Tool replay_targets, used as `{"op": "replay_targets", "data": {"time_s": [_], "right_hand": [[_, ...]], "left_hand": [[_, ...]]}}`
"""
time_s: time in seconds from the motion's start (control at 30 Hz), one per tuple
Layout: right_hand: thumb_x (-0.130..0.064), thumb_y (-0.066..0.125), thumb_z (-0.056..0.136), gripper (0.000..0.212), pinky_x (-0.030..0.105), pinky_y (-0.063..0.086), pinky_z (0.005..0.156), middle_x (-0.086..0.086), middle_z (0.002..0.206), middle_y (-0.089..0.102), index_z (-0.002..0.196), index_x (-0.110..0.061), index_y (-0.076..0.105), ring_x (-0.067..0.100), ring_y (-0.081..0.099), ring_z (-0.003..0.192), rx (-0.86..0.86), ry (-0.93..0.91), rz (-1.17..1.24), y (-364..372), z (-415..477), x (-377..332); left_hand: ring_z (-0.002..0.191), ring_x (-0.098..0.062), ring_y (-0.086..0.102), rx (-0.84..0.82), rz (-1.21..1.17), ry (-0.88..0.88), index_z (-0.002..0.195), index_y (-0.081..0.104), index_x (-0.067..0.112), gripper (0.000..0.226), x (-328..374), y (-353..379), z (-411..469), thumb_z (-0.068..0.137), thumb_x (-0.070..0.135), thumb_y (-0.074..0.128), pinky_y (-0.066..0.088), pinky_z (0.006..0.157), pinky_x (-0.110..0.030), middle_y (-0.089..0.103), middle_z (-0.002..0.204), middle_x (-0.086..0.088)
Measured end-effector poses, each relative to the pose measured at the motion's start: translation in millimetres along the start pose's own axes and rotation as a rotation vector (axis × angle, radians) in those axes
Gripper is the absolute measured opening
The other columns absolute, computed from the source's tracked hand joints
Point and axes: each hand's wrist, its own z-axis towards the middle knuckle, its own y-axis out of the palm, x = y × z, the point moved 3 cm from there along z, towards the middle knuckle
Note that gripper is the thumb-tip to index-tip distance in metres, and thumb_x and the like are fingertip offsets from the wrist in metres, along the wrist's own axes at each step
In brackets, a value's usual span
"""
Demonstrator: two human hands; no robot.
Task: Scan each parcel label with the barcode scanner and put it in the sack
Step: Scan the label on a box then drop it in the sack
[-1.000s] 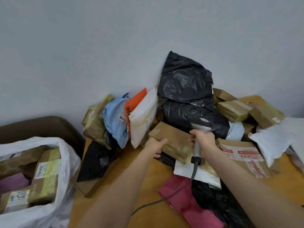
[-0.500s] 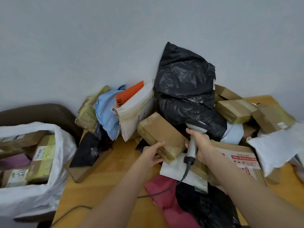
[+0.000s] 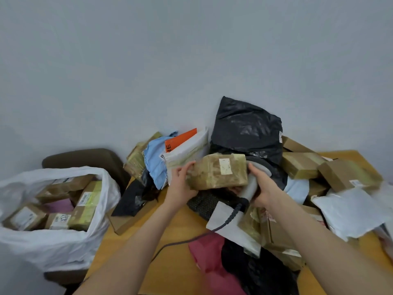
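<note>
**Taped parcel held up between both hands, scanner at its right end**

I see the left hand [image 3: 180, 184] gripping the left end of the parcel [image 3: 212, 177], thumb on the near face and fingers curled round behind it. The parcel is a blocky brown carton wrapped in glossy, wrinkled, yellowish tape. It is held up off the table [image 3: 176, 241], its long side roughly level. A small white label [image 3: 225, 166], square and slightly crumpled, faces me on its upper right part.

The right hand [image 3: 265, 188] is wrapped firmly round the smooth grey handle of the barcode scanner [image 3: 252, 187]. The scanner's rounded head shows just past the parcel's right end. I cannot tell whether head and parcel touch. A dark cable [image 3: 229, 218] with a ribbed collar drops from the handle and trails across the matte orange-brown wooden tabletop.

The sack [image 3: 63, 248] stands well apart at the far left. It is thin white plastic, slack and creased, with its mouth open. Taped brown boxes [image 3: 85, 201] with printed labels lie inside it.

Behind the hands, a heap leans on the pale wall:
- a crinkled black poly bag [image 3: 246, 128]
- a soft light-blue mailer [image 3: 154, 160]
- a flat orange envelope [image 3: 180, 139]
- more taped cartons [image 3: 299, 165]

A limp white mailer [image 3: 350, 211] lies to the right. A pink mailer [image 3: 210, 254] lies on the table between the forearms.
</note>
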Motion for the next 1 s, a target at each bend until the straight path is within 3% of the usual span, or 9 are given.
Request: {"op": "replay_targets", "data": {"time_s": [0.13, 0.23, 0.33, 0.43, 0.57, 0.67, 0.77, 0.87, 1.0], "right_hand": [[-0.041, 0.076, 0.081, 0.045, 0.047, 0.054, 0.085, 0.018, 0.108, 0.07, 0.111, -0.008, 0.069, 0.034, 0.066, 0.101, -0.007, -0.005, -0.089, 2, -7, 9], [-0.027, 0.077, 0.08, 0.034, 0.045, 0.055, 0.079, 0.017, 0.102, 0.072, 0.107, -0.007, 0.071, 0.032, 0.068, 0.095, -0.032, -0.074, -0.163, 9, -14, 14], [-0.013, 0.081, 0.075, 0.03, 0.049, 0.055, 0.085, 0.018, 0.104, 0.072, 0.102, -0.006, 0.07, 0.033, 0.068, 0.094, -0.028, -0.186, -0.202, 13, -15, 20], [0.002, 0.077, 0.076, 0.022, 0.044, 0.055, 0.08, 0.015, 0.105, 0.072, 0.093, -0.009, 0.068, 0.029, 0.068, 0.093, -0.023, -0.298, -0.189, 15, -14, 21], [0.01, 0.07, 0.078, 0.021, 0.045, 0.055, 0.082, 0.01, 0.099, 0.072, 0.09, -0.008, 0.067, 0.027, 0.068, 0.087, -0.077, -0.383, -0.163, 24, -16, 21], [0.014, 0.065, 0.08, 0.022, 0.045, 0.054, 0.082, 0.009, 0.092, 0.072, 0.088, -0.007, 0.066, 0.026, 0.067, 0.082, -0.098, -0.406, -0.155, 26, -16, 21], [0.013, 0.064, 0.082, 0.02, 0.039, 0.054, 0.074, 0.011, 0.092, 0.071, 0.091, -0.004, 0.067, 0.026, 0.067, 0.08, -0.083, -0.419, -0.213, 22, -9, 24], [-0.005, 0.072, 0.084, 0.023, 0.035, 0.054, 0.068, 0.011, 0.094, 0.07, 0.106, -0.002, 0.065, 0.025, 0.068, 0.082, 0.043, -0.423, -0.269, 15, -8, 26], [-0.023, 0.073, 0.086, 0.02, 0.028, 0.047, 0.051, 0.008, 0.065, 0.064, 0.089, -0.006, 0.063, 0.016, 0.057, 0.051, 0.164, -0.441, -0.329, 12, -29, 34]], "left_hand": [[0.098, -0.013, 0.053, -0.023, 0.296, 0.116, 0.146, 0.016, 0.047, 0.089, 4, -15, 1, 0.083, 0.012, 0.069, 0.053, 0.074, -0.028, 0.034, 0.123, 0.008], [0.111, -0.014, 0.057, -0.14, -0.257, -0.014, 0.135, 0.036, 0.048, 0.068, 8, -24, 4, 0.092, -0.002, 0.052, 0.057, 0.085, -0.034, 0.05, 0.132, 0.008], [0.104, -0.017, 0.061, -0.172, -0.801, -0.325, 0.122, 0.059, 0.033, 0.033, 19, -34, 1, 0.1, 0.013, 0.045, 0.056, 0.085, -0.038, 0.061, 0.118, 0.01], [0.097, -0.022, 0.062, -0.162, -0.933, -0.427, 0.124, 0.055, 0.022, 0.029, 15, -33, 5, 0.095, 0.023, 0.057, 0.051, 0.087, -0.046, 0.063, 0.11, 0.004], [0.109, -0.03, 0.06, -0.21, -1.056, -0.501, 0.106, 0.063, 0.014, 0.018, 2, -27, 7, 0.09, 0.021, 0.061, 0.039, 0.107, -0.053, 0.07, 0.105, -0.008], [0.121, -0.036, 0.054, -0.356, -1.106, -0.541, 0.118, 0.061, 0.019, 0.039, -9, -24, 10, 0.082, 0.031, 0.065, 0.039, 0.106, -0.055, 0.067, 0.119, -0.013], [0.116, -0.037, 0.058, -0.487, -1.073, -0.531, 0.13, 0.054, 0.028, 0.047, -13, -24, 14, 0.086, 0.03, 0.067, 0.049, 0.094, -0.056, 0.062, 0.127, -0.016], [0.103, -0.031, 0.064, -0.346, -0.878, -0.535, 0.132, 0.05, 0.021, 0.043, -19, -20, 19, 0.091, 0.021, 0.062, 0.056, 0.079, -0.044, 0.065, 0.119, -0.015], [0.107, -0.025, 0.062, -0.242, -0.755, -0.522, 0.14, 0.043, 0.014, 0.054, -38, -5, 20, 0.09, 0.016, 0.062, 0.055, 0.079, -0.035, 0.062, 0.123, -0.009]]}}
